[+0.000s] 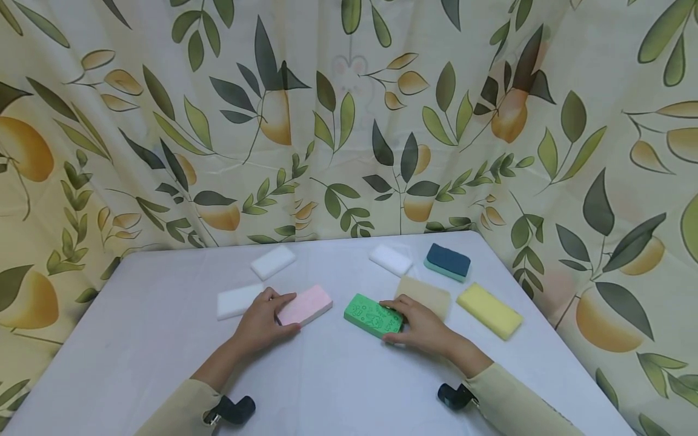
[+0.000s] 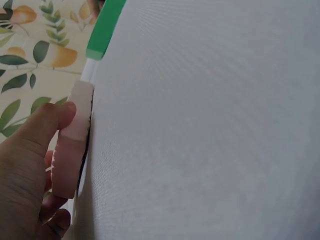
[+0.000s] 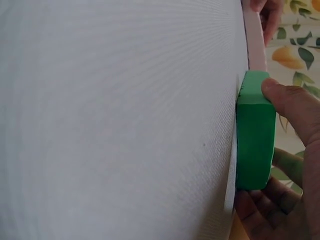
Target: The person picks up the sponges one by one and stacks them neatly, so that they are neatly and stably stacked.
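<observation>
My left hand [image 1: 262,321] grips a pink sponge [image 1: 308,304] by its left end, thumb at the near side and fingers at the far side. In the left wrist view the pink sponge [image 2: 69,165] has a thin dark underside and lies on or just above the cloth. Opposite it, my right hand [image 1: 422,330] holds a green sponge [image 1: 369,313] with a pattern on top, gripping its right end. The right wrist view has the thumb on one edge of the green sponge [image 3: 255,145] and fingers behind. A small gap separates the two sponges.
Two white sponges [image 1: 274,261] lie left of the pink one, and another white sponge [image 1: 389,259] at the back. To the right are a navy-and-teal sponge [image 1: 447,260], a beige pad [image 1: 428,295] and a yellow sponge [image 1: 489,310]. A patterned curtain [image 1: 338,181] hangs behind the white-covered table [image 1: 332,387].
</observation>
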`<state>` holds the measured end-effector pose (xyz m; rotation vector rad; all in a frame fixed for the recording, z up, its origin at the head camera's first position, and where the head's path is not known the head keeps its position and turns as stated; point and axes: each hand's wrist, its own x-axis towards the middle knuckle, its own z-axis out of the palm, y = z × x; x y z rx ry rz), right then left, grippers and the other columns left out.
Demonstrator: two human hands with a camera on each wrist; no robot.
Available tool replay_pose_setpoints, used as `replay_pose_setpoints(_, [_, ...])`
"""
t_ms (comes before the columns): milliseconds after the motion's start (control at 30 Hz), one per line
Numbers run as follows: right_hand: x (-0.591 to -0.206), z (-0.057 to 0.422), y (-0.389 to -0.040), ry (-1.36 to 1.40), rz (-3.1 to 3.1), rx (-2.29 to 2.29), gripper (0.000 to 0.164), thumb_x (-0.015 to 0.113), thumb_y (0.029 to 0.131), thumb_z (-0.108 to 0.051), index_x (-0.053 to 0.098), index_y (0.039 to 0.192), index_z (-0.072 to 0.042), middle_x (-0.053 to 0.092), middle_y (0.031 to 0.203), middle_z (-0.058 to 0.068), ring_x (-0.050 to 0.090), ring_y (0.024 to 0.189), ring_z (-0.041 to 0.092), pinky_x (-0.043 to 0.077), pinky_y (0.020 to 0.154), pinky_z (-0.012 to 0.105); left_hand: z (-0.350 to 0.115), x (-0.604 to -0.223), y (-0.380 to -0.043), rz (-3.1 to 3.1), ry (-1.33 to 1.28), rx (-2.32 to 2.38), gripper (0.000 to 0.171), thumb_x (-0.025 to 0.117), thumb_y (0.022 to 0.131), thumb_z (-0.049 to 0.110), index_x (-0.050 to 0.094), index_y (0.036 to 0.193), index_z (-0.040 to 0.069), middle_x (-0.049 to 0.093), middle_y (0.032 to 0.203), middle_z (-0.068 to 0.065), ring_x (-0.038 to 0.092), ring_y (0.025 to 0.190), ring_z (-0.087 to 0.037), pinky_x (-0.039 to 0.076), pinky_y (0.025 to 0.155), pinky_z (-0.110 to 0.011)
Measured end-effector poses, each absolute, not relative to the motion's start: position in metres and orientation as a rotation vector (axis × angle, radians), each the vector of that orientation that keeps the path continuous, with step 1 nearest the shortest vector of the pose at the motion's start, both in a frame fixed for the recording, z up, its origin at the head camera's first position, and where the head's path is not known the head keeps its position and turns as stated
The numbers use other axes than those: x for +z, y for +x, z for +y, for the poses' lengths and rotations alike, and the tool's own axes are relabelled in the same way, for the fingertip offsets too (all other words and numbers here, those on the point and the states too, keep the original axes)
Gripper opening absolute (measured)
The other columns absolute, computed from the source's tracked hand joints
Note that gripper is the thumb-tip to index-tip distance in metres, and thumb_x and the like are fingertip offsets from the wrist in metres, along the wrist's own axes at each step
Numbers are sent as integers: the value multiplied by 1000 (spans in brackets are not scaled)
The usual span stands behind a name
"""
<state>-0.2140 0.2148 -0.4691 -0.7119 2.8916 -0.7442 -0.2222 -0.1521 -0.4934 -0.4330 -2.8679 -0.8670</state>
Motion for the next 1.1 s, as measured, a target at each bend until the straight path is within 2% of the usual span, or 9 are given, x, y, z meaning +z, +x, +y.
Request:
replay_pose_setpoints(267, [-466, 213, -212, -701, 2900, -729, 74, 81, 77, -48, 57, 138, -15, 55, 109, -5, 49, 94, 9, 48, 85, 31, -154, -493, -222, -2862, -453, -909, 72, 89, 68, 41, 65, 131, 15, 40, 85, 3, 36, 73, -10, 32, 61, -22])
replay_pose_setpoints(1100, [-468, 213, -213, -645, 2903, -728, 75, 80, 76, -51, 56, 138, -18, 55, 112, -6, 50, 96, 8, 48, 88, 34, -154, -494, -217, -2867, -460, -996, 70, 91, 66, 40, 67, 128, 17, 42, 85, 4, 39, 72, -10, 35, 59, -21])
